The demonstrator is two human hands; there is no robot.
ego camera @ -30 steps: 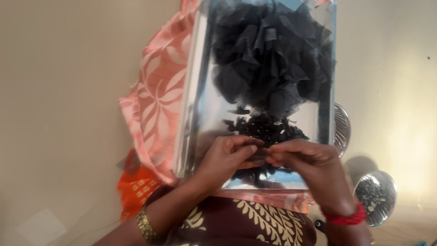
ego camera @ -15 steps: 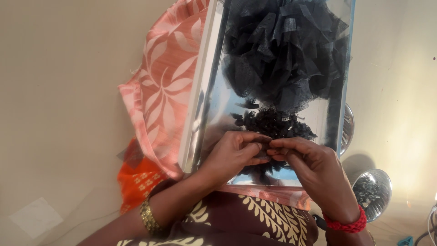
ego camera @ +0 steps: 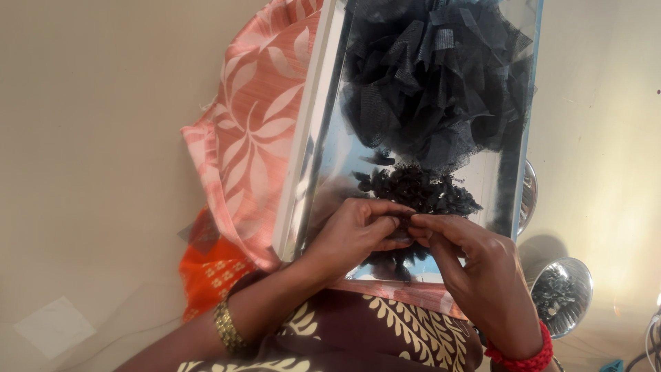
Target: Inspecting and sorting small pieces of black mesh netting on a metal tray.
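A shiny metal tray [ego camera: 313, 158] rests on my lap. Its far half holds a big heap of loose black net pieces [ego camera: 434, 76]. Nearer me lies a smaller pile of tightly rolled black net bits [ego camera: 416, 187]. My left hand [ego camera: 354, 234] and my right hand [ego camera: 475, 272] meet over the tray's near end, fingertips pinched together on one small black net piece [ego camera: 406, 220]. A gold bangle sits on my left wrist and a red bracelet on my right.
Pink leaf-patterned cloth [ego camera: 255, 138] lies under the tray's left side, orange cloth [ego camera: 206, 275] below it. A small steel bowl [ego camera: 561, 296] with dark bits stands at the right, another steel rim [ego camera: 529, 196] behind the tray. The floor is beige.
The view has shifted slightly, so the tray sits further right and up. My hands stay pinched together at the same spot over the tray's near end.
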